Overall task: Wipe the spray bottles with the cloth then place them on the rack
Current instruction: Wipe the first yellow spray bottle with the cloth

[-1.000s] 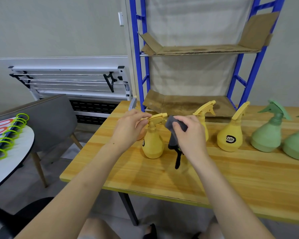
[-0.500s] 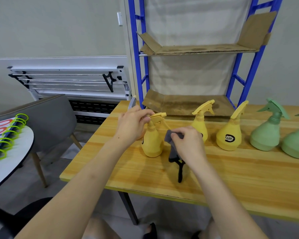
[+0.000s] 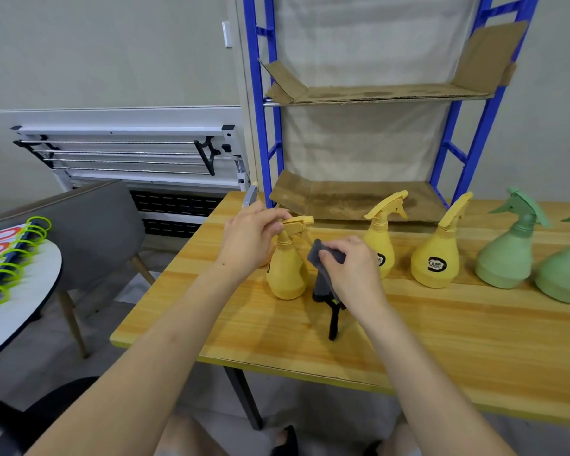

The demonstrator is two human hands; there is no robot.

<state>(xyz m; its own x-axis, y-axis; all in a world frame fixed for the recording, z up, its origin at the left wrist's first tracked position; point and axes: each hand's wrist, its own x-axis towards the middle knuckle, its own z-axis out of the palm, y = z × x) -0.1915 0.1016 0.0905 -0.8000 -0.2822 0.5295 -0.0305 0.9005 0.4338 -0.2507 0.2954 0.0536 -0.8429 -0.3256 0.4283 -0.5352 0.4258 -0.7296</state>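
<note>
1. The left hand [image 3: 249, 240] pinches the back of the trigger head of the nearest yellow spray bottle [image 3: 285, 271], fingers curled together over the top; the bottle stands upright on the wooden table [image 3: 441, 337], near its left end.
2. Just right of that bottle, the right hand [image 3: 352, 271] has its fingers closed on a dark grey cloth [image 3: 323, 268], thumb on top. The cloth touches the bottle's right shoulder, and a loose tail hangs down to the tabletop.
3. Further right stand two more yellow bottles [image 3: 380, 241] [image 3: 436, 258], then two green bottles [image 3: 507, 255] [image 3: 566, 274], all upright and apart from the hands.
4. Behind them rises the blue rack [image 3: 474, 153], with cardboard lining on its shelves.
5. Compared with a second ago, the cloth has slid from the trigger level down to the bottle's shoulder; the left hand keeps its grip on the head.
</note>
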